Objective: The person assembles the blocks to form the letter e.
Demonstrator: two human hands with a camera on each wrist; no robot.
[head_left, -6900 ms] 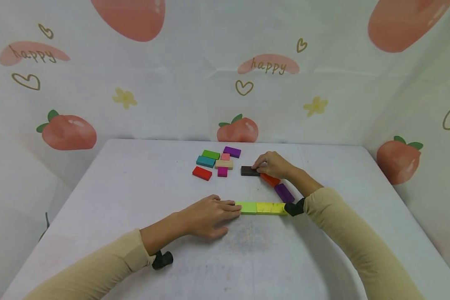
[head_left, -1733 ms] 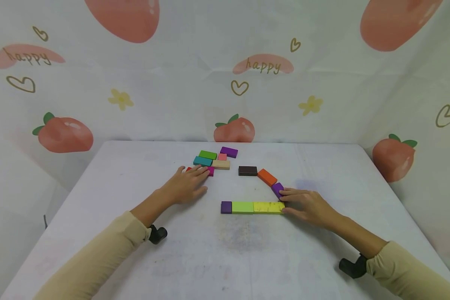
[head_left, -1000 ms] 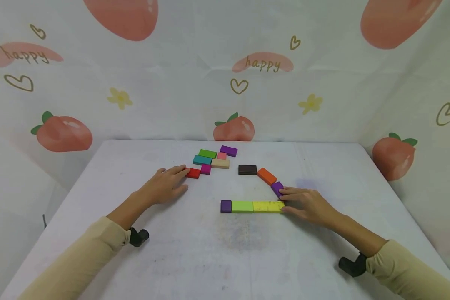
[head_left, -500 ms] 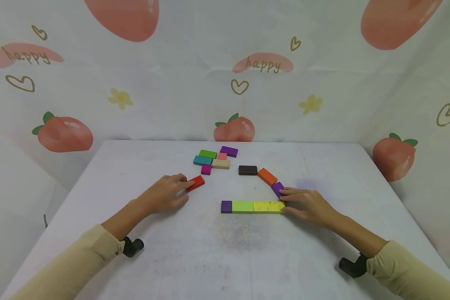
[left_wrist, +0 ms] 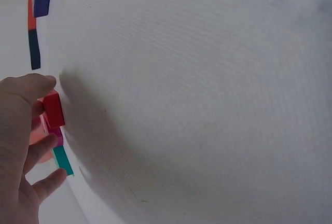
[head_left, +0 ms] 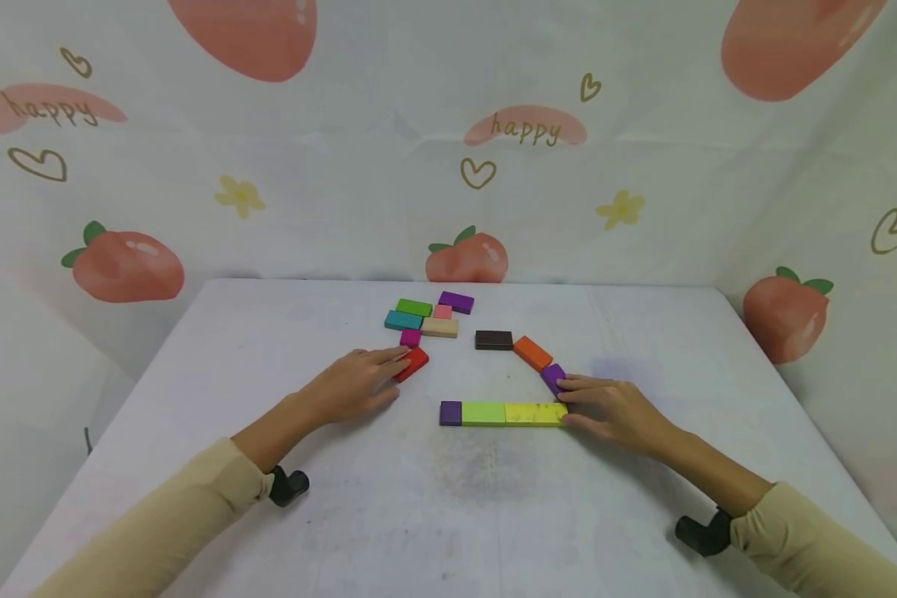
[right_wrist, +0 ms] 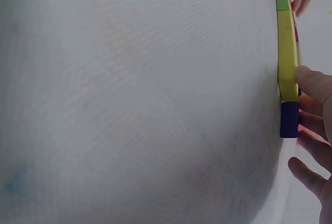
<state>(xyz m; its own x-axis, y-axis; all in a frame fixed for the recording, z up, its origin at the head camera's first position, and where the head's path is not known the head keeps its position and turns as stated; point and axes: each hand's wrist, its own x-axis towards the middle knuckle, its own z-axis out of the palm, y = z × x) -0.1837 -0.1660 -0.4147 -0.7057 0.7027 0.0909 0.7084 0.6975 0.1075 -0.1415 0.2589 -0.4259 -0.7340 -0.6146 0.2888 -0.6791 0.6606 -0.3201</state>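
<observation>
Positioning, I judge, calling for gentle alignment: my spread left hand (head_left: 353, 385) touches the red block (head_left: 414, 363), left of the yellow block (head_left: 532, 414) my spread right hand (head_left: 619, 414) touches.

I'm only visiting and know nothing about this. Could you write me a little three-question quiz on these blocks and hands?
1. What colour is the block that the left hand touches?
2. Fill in: in the front row, the ___ block sits between the dark purple block and the yellow block.
3. True or false: the orange block touches the yellow block.
Key: 1. Red block. 2. Light green block. 3. False: the orange block lies apart.
</observation>
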